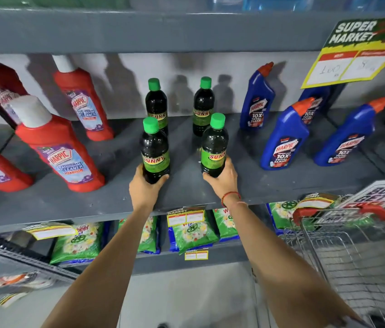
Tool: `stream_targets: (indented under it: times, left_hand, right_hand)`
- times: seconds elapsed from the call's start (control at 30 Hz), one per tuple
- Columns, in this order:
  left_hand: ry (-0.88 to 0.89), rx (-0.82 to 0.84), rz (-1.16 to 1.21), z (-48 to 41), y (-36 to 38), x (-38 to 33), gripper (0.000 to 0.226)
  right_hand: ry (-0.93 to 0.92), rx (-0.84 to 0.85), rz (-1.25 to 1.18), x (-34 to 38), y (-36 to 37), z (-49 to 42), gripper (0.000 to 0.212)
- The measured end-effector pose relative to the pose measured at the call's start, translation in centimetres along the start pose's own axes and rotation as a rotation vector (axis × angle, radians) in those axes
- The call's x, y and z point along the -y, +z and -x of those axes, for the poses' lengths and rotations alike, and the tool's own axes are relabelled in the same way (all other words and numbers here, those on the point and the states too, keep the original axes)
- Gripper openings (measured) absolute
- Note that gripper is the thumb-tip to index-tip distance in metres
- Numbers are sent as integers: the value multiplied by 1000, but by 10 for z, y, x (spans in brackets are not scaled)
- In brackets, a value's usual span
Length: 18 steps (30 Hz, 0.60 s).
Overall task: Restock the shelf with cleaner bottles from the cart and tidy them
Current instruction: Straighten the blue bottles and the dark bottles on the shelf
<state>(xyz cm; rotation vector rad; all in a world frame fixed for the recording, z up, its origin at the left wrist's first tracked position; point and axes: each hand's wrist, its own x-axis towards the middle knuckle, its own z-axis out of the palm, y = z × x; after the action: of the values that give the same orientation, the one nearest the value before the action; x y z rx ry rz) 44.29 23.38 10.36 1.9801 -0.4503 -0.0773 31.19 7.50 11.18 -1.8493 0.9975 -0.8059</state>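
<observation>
Two dark Sunny cleaner bottles with green caps stand upright at the front of the grey shelf (pixel 186 192). My left hand (pixel 145 185) grips the base of the left front bottle (pixel 154 150). My right hand (pixel 223 177) grips the base of the right front bottle (pixel 214 147). Behind them stand two more Sunny bottles, one at back left (pixel 156 102) and one at back right (pixel 203 105), both free of my hands. The wire cart (pixel 352 252) with red handle grips is at the lower right.
Red Harpic bathroom cleaner bottles (pixel 59 147) fill the shelf's left side. Blue Harpic bottles (pixel 283 138) stand on the right. A yellow price sign (pixel 352 65) hangs at the upper right. Green detergent bags (pixel 193 233) lie on the shelf below.
</observation>
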Motion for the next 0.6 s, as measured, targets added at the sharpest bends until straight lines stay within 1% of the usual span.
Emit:
stream_targets:
  times: [0.17,0.4,0.5,0.57,0.6]
  left_hand:
    - [7,2,-27,-1,0,-1,60]
    - [6,91,39,-2,-6,-3,65]
    - [-22,89,109,3,-23,-4,70]
    - [-36,69,187,8,-45,3,67]
    - [-32,49,222,10,-60,11,61]
  right_hand:
    - [-8,-38,33,1,2,-1,74]
    - [10,-51,62,4,2,3,78]
    - [48,-154,23,10,9,19,75]
    - [29,-258,29,16,22,40,65]
    - [-2,-306,56,20,32,54,58]
